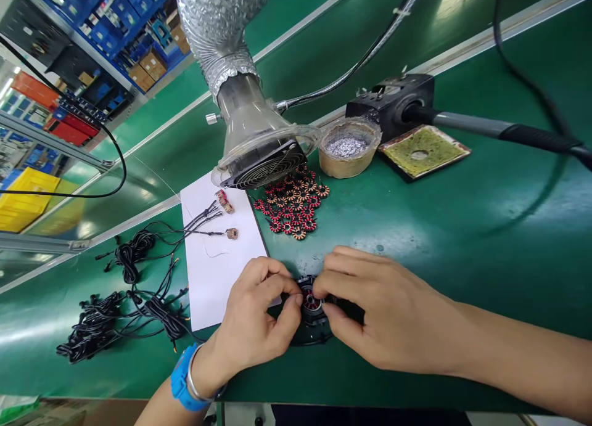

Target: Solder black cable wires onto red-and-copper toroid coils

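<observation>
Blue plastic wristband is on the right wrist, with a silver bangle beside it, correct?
Not quite: the blue plastic wristband is on the left wrist, not the right, as the head view shows. The silver bangle does sit beside it.

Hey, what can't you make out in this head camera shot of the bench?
Dark round part: in the head view, the left hand and right hand cover much of it, so their exact grip can't be seen.

Silver hose: its upper end is cut off by the top edge.

Soldering iron: its far end is cut off by the right edge.

Shelf bins: their contents and labels are too small to read.
</observation>
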`<state>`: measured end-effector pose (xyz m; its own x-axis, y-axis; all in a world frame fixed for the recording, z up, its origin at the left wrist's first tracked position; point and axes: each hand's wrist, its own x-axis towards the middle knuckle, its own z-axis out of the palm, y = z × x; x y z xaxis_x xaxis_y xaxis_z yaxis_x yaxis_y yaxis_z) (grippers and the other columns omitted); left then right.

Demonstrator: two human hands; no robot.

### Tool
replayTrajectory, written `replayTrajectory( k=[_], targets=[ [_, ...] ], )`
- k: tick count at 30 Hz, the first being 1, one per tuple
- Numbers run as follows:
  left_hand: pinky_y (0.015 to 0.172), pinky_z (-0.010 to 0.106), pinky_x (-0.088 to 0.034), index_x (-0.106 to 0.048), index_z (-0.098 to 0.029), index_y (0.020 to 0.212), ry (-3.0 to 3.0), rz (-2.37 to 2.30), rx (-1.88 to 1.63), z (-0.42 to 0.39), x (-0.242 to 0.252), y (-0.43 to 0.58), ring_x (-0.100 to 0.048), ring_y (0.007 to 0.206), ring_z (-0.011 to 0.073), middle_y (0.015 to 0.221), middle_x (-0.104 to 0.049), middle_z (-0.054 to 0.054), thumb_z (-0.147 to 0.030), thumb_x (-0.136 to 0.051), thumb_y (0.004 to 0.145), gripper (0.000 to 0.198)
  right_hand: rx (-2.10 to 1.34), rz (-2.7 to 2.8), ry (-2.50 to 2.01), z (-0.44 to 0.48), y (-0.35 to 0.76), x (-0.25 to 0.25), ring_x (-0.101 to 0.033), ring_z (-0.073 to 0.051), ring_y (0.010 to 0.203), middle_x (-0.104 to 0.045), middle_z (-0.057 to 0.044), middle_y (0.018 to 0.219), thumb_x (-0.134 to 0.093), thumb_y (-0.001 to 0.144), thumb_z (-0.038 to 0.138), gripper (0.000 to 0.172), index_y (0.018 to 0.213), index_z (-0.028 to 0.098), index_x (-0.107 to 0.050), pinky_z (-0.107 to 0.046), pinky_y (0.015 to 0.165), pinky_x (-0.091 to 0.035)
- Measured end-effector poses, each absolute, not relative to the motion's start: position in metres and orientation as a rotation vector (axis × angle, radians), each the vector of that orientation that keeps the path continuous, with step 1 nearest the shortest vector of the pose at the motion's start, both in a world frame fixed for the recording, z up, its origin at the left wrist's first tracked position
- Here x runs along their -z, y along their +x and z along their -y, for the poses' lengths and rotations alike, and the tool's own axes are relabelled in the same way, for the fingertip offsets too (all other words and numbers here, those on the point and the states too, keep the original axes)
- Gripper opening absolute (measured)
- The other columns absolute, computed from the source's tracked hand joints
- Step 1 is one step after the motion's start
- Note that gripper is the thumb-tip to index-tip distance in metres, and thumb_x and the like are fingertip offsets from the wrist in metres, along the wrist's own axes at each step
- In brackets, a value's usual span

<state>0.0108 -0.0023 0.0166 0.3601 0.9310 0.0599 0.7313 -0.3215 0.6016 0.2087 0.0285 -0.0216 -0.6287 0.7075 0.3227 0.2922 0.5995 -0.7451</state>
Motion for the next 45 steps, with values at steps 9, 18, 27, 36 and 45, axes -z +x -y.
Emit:
replayTrajectory(
  k=[9,18,27,36,45],
  targets=[
    [0.069,0.030,-0.047,-0.066,-0.016,0.085,2.266,-1.381,-0.572,0.002,-0.013,0.007,-0.055,0.081,0.0164,0.089,-0.059,0.006,-0.008,-0.057,0.082,0.013,-0.588,2.298,-0.766,-0.024,0.201,0.031,-0.040,-0.019,0.068,-0.048,-0.004,0.069,-0.047,0.084,0.009,0.020,0.069,0.016,-0.058,-0.033,0.062,-0.036],
    [0.068,0.032,-0.050,-0.065,-0.015,0.094,2.323,-1.353,-0.705,0.009,-0.013,0.004,-0.057,0.080,0.0177,0.089,-0.060,0.007,-0.011,-0.063,0.078,0.017,-0.551,2.229,-0.800,-0.033,0.209,0.018,-0.040,-0.018,0.065,-0.048,-0.004,0.067,-0.047,0.081,0.011,0.018,0.069,0.015,-0.060,-0.032,0.058,-0.034],
    [0.062,0.030,-0.047,-0.069,-0.018,0.087,2.408,-1.369,-0.686,0.015,-0.009,0.011,-0.055,0.072,0.0157,0.079,-0.061,0.005,-0.009,-0.064,0.080,0.013,-0.499,2.049,-0.967,-0.058,0.231,-0.005,-0.050,-0.018,0.065,-0.056,-0.003,0.065,-0.049,0.082,0.014,0.015,0.072,0.020,-0.058,-0.032,0.061,-0.041],
    [0.061,0.030,-0.046,-0.070,-0.017,0.084,2.310,-1.382,-0.735,0.015,-0.014,0.008,-0.056,0.070,0.0158,0.077,-0.061,0.005,-0.010,-0.065,0.078,0.011,-0.849,1.863,-1.344,-0.063,0.270,-0.001,-0.051,-0.013,0.053,-0.060,0.000,0.065,-0.061,0.078,0.034,0.015,0.070,0.022,-0.066,-0.027,0.048,-0.041],
    [0.063,0.029,-0.048,-0.069,-0.019,0.082,2.142,-1.552,-0.809,0.008,-0.019,-0.012,-0.058,0.073,0.0150,0.080,-0.059,0.003,-0.011,-0.063,0.079,0.010,-0.936,0.990,-1.516,-0.096,0.283,0.036,-0.058,-0.014,0.064,-0.063,-0.005,0.091,-0.069,0.072,0.024,0.038,0.109,0.019,-0.059,-0.026,0.051,-0.048]
  ],
)
